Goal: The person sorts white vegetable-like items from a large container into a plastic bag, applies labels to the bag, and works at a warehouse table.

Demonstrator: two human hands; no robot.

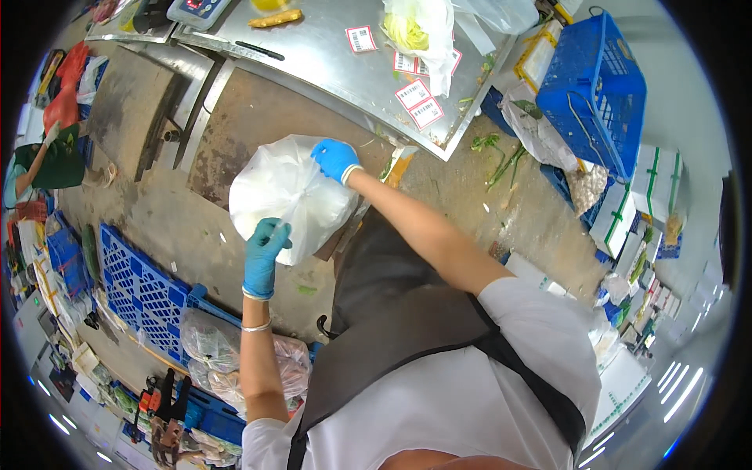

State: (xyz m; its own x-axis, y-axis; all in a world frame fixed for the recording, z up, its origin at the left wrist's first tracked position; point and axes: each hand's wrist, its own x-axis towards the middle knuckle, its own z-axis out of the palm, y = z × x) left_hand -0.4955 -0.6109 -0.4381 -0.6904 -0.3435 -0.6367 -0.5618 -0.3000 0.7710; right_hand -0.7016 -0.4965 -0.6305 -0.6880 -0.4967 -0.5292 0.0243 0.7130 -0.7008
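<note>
A bulging white plastic bag [294, 197] rests before me, its film drawn into folds that meet near the middle of its top. At the near left edge of the bag is my left hand [267, 255] in a blue-green glove, with fingers and thumb bent together on a bit of the film. My right hand [337, 161], gloved in brighter blue, lies on the far right of the bag with bent fingers. Whether those fingers grip the film is hidden. What the bag contains cannot be made out.
Beyond the bag stands a steel table [329, 76] with printed labels [411, 97], a black pen [260, 50] and bagged leafy vegetable [405, 32]. A brown board [264, 117] lies below its edge. Blue crate [593, 94] right, blue pallet [141, 288] left. Another person [47, 155] works far left.
</note>
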